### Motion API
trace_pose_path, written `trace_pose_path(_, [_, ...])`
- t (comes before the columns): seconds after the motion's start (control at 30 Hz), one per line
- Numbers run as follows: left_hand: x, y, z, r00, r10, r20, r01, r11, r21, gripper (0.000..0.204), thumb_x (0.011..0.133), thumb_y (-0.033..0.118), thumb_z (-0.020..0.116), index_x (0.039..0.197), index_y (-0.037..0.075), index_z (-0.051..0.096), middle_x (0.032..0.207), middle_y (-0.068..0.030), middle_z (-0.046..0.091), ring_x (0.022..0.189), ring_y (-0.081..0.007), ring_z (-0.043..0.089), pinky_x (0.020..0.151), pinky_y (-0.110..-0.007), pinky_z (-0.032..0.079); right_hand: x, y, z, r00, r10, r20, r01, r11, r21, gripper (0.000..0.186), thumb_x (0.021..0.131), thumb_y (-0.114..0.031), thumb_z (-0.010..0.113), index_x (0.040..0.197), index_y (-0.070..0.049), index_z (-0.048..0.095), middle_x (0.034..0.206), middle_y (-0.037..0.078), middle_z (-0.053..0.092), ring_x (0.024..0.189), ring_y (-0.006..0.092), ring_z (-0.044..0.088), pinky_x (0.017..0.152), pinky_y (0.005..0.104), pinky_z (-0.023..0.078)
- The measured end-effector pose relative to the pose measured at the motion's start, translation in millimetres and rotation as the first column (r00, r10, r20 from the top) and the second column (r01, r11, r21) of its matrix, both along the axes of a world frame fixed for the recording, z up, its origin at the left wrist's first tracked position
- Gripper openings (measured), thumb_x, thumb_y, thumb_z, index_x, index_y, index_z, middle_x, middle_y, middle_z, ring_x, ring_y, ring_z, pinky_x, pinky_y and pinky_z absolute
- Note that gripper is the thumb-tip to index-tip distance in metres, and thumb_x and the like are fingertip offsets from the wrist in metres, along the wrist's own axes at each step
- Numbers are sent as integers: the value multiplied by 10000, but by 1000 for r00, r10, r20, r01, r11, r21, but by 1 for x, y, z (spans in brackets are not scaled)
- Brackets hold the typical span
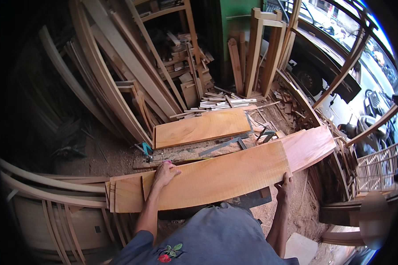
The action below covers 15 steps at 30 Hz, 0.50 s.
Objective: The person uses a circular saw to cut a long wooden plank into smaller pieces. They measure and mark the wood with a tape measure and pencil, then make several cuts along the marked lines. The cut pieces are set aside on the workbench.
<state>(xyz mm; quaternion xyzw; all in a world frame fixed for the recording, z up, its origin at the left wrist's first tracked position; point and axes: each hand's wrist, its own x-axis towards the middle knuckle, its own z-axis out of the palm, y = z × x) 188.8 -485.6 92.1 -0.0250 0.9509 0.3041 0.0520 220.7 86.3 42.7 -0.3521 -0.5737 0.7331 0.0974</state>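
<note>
A wide orange-brown wooden board lies in front of me, on top of other boards. My left hand reaches across its left part, with the fingers bent at the far edge. A small pink thing shows at those fingertips; its kind cannot be made out. At the board's right end, my right hand grips the near corner. Beneath, a paler pinkish board sticks out to the right, and several board ends show at the left.
Beyond lies another wooden board on a rough bench, with a metal square and clamps. Long timbers lean at the far left; a wooden frame stands at the far right. Scraps and sawdust cover the floor.
</note>
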Motion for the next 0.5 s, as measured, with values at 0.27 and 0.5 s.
trace_pose_path(0.27, [13, 11, -10, 989, 118, -92, -125, 989, -81, 673, 890, 520, 790, 1392, 85, 683, 1468, -141, 636, 1415, -362, 521, 1203, -527, 351, 11, -4, 6, 976, -44, 215, -4, 977, 215, 462, 1047, -463, 691, 1199, -30, 630, 951, 59, 672, 799, 180, 657, 668, 353, 532])
trace_pose_path(0.5, [21, 30, -21, 957, 192, -218, -226, 964, -138, 458, 976, 545, 685, 1050, 100, 768, 1111, -131, 726, 1180, -323, 630, 1160, -564, 315, 7, -70, 60, 998, 66, -1, -24, 371, 928, 672, 1005, -407, 737, 1463, 44, 543, 1420, 290, 549, 1383, 442, 475, 1166, 556, 363])
